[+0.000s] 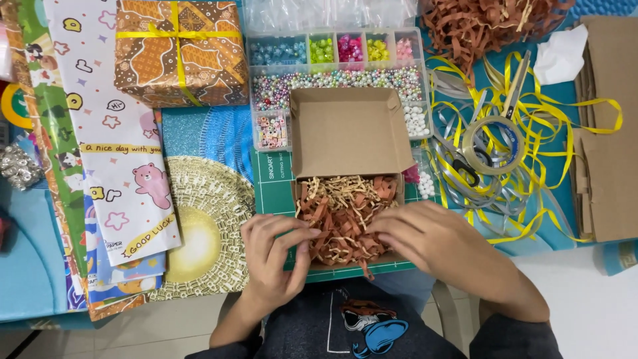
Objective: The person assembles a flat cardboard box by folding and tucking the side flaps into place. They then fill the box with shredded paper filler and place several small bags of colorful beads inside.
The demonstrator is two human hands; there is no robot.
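A small brown cardboard box (349, 129) lies open in front of me, its lid flap standing up toward the far side. Its tray is full of shredded brown and tan paper strips (342, 213). My left hand (272, 256) rests at the box's near left corner, fingers curled and pinching into the shreds. From the right, my right hand (425, 242) reaches in, its fingertips pressed into the shredded paper. Both hands touch the filling; neither lifts the box.
A clear bead organiser (335, 66) sits behind the box. A wrapped gift with yellow ribbon (179, 53) is at the far left, patterned wrapping paper sheets (113, 133) beside it. Yellow and grey ribbons, a tape roll (495, 145), scissors (512, 93) and cardboard (608, 133) lie right.
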